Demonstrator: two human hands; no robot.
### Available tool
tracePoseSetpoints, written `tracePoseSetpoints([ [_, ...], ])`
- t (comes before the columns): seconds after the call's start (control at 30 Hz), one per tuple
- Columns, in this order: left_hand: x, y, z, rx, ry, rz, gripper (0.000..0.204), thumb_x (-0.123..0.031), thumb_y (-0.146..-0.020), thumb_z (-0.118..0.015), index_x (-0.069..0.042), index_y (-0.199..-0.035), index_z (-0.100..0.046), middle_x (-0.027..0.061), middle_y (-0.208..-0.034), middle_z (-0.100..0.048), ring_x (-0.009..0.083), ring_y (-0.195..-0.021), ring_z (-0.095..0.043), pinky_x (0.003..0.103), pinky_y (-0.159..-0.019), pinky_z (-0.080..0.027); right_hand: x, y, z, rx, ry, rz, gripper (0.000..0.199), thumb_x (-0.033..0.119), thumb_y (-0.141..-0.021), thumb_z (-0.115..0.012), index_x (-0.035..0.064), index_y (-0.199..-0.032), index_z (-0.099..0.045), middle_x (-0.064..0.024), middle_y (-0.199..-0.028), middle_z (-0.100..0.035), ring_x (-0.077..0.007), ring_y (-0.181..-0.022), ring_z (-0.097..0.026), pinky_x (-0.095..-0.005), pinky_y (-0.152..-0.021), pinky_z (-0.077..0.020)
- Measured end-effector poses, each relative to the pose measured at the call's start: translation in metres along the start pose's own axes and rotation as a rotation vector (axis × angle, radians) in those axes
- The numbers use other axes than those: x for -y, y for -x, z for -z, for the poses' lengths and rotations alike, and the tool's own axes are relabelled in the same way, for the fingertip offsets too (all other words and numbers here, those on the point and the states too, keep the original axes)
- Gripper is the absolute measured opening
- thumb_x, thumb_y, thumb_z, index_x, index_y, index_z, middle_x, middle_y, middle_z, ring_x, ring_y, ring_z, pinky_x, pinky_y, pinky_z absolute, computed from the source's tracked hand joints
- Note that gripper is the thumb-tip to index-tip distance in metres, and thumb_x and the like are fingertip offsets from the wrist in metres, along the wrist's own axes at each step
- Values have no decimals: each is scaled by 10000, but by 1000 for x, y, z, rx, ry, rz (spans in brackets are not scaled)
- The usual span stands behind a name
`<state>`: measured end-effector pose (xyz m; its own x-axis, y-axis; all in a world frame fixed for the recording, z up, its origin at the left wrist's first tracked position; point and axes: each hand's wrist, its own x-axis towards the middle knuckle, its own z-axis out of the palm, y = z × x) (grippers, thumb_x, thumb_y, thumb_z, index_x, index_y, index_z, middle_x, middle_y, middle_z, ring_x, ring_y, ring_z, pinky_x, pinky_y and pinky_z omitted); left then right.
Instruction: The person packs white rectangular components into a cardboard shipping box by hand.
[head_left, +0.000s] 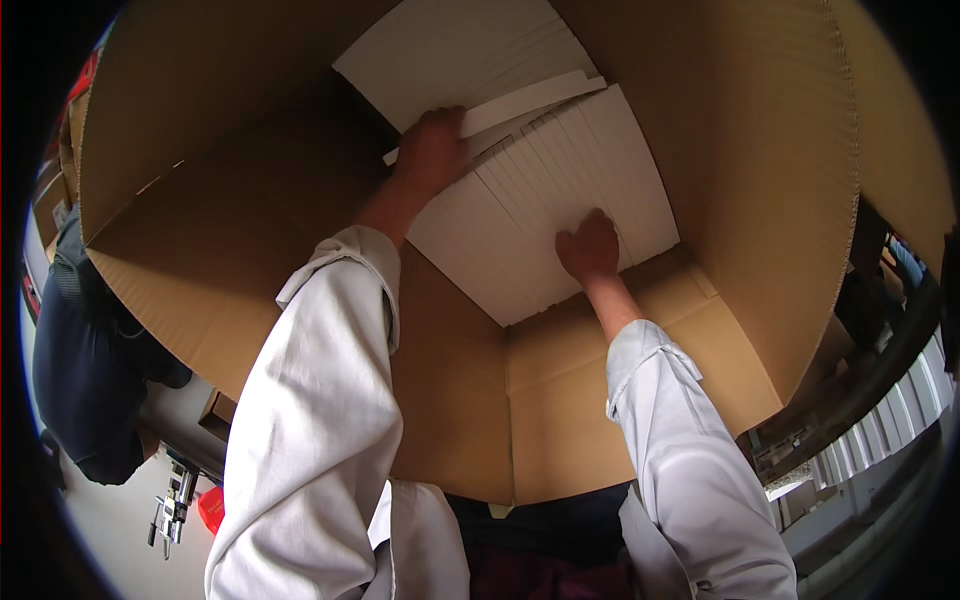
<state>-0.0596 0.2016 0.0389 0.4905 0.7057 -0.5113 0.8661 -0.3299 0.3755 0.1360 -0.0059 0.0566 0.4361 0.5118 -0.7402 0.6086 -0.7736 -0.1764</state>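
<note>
- Reaching deep into a large brown cardboard box point(250, 250), both arms stretch downward from the near edge, sleeves of a white coat pushed back a little at the wrists.
- The left hand point(430, 150) is at the far left of the box floor, knuckles up, fingers curled over the end of a loose white strip point(530, 100) that lies slanted across the packed pieces; the fingertips are hidden, so how firmly it pinches the strip cannot be told.
- The right hand point(590, 245) lies nearer and to the right, palm down, fingers bent and pressed on the top of a row of white flat pieces point(560, 190) standing side by side on edge; it grips nothing that shows.
- The two hands are well apart, the left farther in than the right.
- The white pieces fill the bottom of the box; a second white stack point(450, 50) lies beyond them at the far end.
- The right box wall point(780, 180) rises steeply beside the right forearm.
- Outside the box, at far left, a person in dark clothing point(80, 350) stands close by the open flap.
- A small red object point(211, 508) lies on the floor at near left.
</note>
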Motion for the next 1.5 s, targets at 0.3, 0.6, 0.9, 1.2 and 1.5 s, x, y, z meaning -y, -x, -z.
tracePoseSetpoints([
  [0.3,-36,-2,-34,-80,211,-53,391,-307,-957,-637,-25,-1225,-604,203,-1100,-635,376,-1063,-615,470,-895,-528,-1,0,-6,-48,39,14,411,170,-734,-633,-97,-1033,-543,-320,-1075,-605,-483,-1007,-617,-524,-902,-513],
  [0.6,-11,2,-43,-344,250,90,471,-393,-957,-619,-2,-1221,-627,221,-1103,-654,390,-1069,-625,466,-910,-520,3,4,-10,-72,96,67,409,193,-750,-630,-78,-1037,-527,-289,-1055,-603,-456,-985,-627,-509,-881,-528],
  [0.9,22,57,-48,17,585,561,730,-578,-877,-661,61,-1227,-626,269,-1164,-676,394,-1138,-643,415,-968,-497,-15,-2,-5,-57,118,44,416,216,-775,-625,-72,-1061,-534,-282,-1085,-610,-448,-994,-635,-500,-885,-535],
  [1.2,25,64,-61,24,706,533,867,-541,-813,-770,81,-1354,-501,279,-1301,-608,375,-1213,-606,400,-1015,-484,8,-19,23,-251,-231,259,350,180,-842,-601,-4,-1140,-593,-196,-945,-683,-357,-903,-673,-474,-823,-530],
  [1.5,8,64,-70,-142,661,580,753,-485,-856,-756,68,-1318,-536,275,-1242,-640,370,-1176,-629,406,-995,-492,75,-98,72,-330,-240,216,631,178,-844,-611,-46,-1412,-453,-176,-989,-710,-323,-985,-693,-421,-913,-533],
])
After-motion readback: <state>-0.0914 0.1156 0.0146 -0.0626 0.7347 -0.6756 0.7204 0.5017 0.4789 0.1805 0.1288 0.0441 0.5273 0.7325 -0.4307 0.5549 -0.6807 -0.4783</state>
